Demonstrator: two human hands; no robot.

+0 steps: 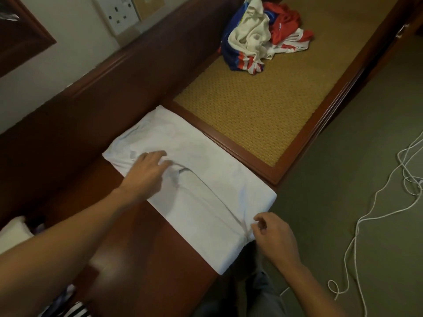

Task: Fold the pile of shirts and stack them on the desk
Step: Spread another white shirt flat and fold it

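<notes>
White shirt [201,202] is laid flat on the wooden desk [142,259] at frame centre, already narrowed to a long strip running from 10 o'clock to 5 o'clock; its near end overhangs the desk edge slightly.

Left hand [148,168] is set on the collar half of the strip, fingers spread and lightly bent, tips on a raised crease. Whether that crease is pinched or only pressed cannot be told.

Right hand [272,234] is placed at the hem end, 5 o'clock of the shirt, fingers curled, with the hem edge nipped between thumb and forefinger.

Pile of shirts [258,35], cream, blue and red, is left crumpled at 1 o'clock on a woven-topped bench [263,115], well apart from the hands.

Handling, as judged: thin knit cloth, light, limp, no stiffness of its own. Creases will be taken readily, and slipping on the polished wood is likely. Best taken by the two hem corners, lifted and carried over toward the collar, with the collar end held down so the strip is not dragged.

White cable [389,191] is noted loose on the carpet at 3 o'clock
</notes>
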